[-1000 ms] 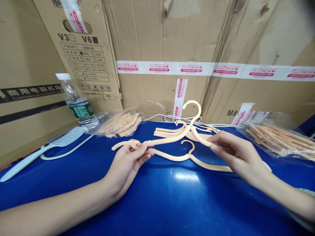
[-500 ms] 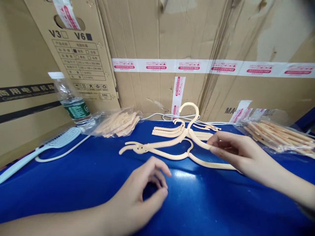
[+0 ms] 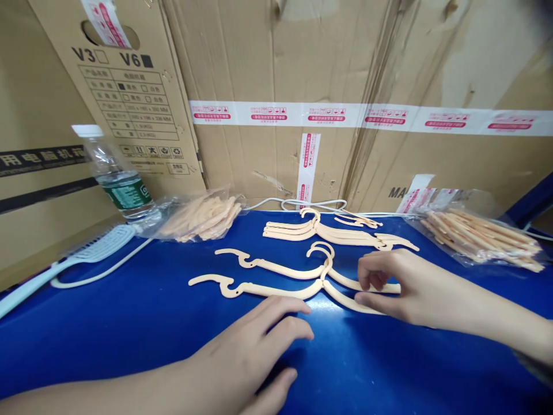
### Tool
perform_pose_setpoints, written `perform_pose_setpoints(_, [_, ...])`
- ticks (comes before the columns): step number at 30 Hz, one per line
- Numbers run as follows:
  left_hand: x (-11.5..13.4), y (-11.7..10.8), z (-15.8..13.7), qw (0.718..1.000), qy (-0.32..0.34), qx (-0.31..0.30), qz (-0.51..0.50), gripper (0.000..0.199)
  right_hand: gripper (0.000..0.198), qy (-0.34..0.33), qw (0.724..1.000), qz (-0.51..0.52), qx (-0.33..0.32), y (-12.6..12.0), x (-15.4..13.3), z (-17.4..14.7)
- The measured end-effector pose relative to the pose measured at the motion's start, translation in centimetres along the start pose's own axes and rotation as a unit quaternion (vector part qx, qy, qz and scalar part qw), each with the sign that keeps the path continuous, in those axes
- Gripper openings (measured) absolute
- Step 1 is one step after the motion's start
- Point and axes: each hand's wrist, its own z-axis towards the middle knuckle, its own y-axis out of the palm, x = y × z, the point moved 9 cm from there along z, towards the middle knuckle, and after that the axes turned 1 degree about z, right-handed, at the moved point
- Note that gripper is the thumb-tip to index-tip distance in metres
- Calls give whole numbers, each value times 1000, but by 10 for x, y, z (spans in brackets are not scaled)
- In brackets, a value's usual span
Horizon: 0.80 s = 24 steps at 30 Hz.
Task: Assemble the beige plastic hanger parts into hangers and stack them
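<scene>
Two pale beige clothes hangers lie flat on the blue table, one behind the other, their hooks overlapping. My right hand (image 3: 397, 285) is over the right arms of both. Its thumb touches or covers the arm of the front hanger (image 3: 280, 291), while its curled fingers stand apart from the thumb. Through that gap shows the right arm of the rear hanger (image 3: 289, 271). At the front hanger's near side, my left hand (image 3: 259, 346) is open, fingers spread and holding nothing. Both hangers have a loose-looking curved piece at the left end.
Behind lies a stack of similar hangers (image 3: 289, 231), with small curved pieces (image 3: 358, 221) beyond. Clear bags hold flat beige pieces (image 3: 203, 219) and beige rods (image 3: 479, 233). A water bottle (image 3: 125, 190), a light-blue hairbrush (image 3: 101, 242), a white cable (image 3: 99, 282) and cardboard boxes (image 3: 268, 69) stand or lie around.
The raised hanger has come down flat in front of the other one. My right hand has lowered with it and its fingers have parted. My left hand's fingers have spread out.
</scene>
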Motion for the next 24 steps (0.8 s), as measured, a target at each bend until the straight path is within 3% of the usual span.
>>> perform_pose_setpoints(8, [-6, -11, -2, 998, 33, 25, 57, 57, 13, -17, 997, -76, -12, 8, 10, 3])
perform_pose_setpoints(12, [-21, -15, 2, 996, 21, 54, 73, 52, 7, 22, 995, -98, -16, 3, 25, 3])
perform_pose_setpoints(15, [-40, -27, 4, 992, -9, 117, 55, 51, 17, 49, 993, -100, -36, 1, 34, 1])
perform_pose_setpoints(18, [-56, -32, 6, 991, -21, 121, 59, 53, 25, 58, 993, -91, -52, 0, 39, 2])
perform_pose_setpoints(24, [-64, -42, 7, 985, -22, 163, 57, 34, 8, 47, 993, -80, -68, 0, 46, 5])
